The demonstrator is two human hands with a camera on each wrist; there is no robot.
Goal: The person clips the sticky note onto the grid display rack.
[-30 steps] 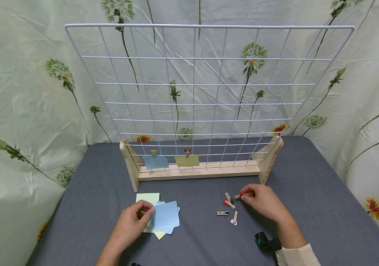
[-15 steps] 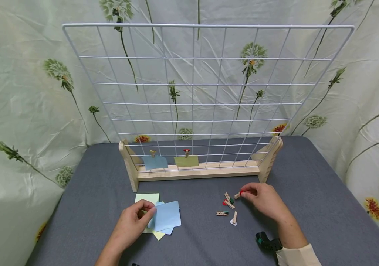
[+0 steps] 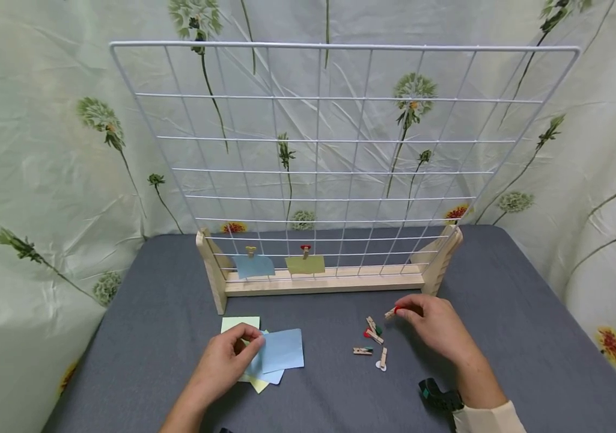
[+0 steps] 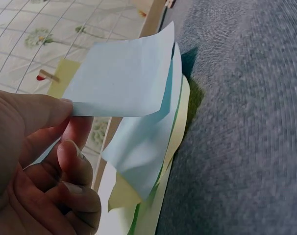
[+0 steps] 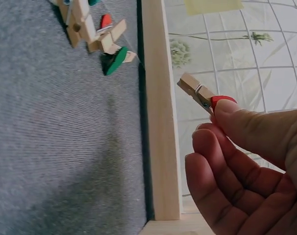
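Between thumb and fingers, my left hand [image 3: 228,361] pinches the edge of a blue sticky note [image 4: 124,76], raised over a pile of blue, yellow and green sticky notes [image 4: 143,156]. My right hand [image 3: 434,325] pinches a small wooden clothespin [image 5: 197,92] by its red-decorated end, above the cloth. Several more clothespins [image 3: 374,337] lie loose to the left of that hand. Behind both hands stands a white wire grid [image 3: 317,141] in a wooden base [image 3: 324,284]. A blue note [image 3: 253,266] and a yellow-green note [image 3: 305,264] hang from its lower wires, each by a clothespin.
Dark blue-grey cloth [image 3: 145,349] covers the table. A floral curtain [image 3: 42,180] hangs behind and at both sides. A black device [image 3: 437,394] is on the right wrist.
My left hand has drawn the blue note rightward, away from the pile. My right hand has lifted the red-ended clothespin slightly, clear of the other clothespins.
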